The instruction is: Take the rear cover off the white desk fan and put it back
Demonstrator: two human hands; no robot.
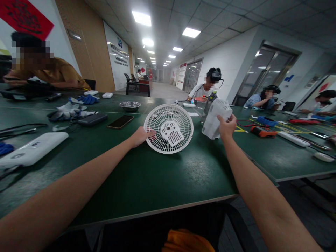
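My left hand (140, 137) grips the left rim of a round white fan grille (172, 129), thumb over its bars. The grille is tilted up toward me above the green table, its slotted centre plate facing me. To the right, my right hand (228, 123) is closed on a white plastic housing (214, 120) with vent slots at its top. The housing is held tilted, apart from the grille. Behind it stands a clear bottle (207, 105), partly hidden.
On the green table (157, 185) lie a phone (120, 121), a steel bowl (130, 105), a dark power bank (93, 119), gloves (67, 111) and a white device (34, 148). An orange multimeter (263, 132) sits right. Several people sit around.
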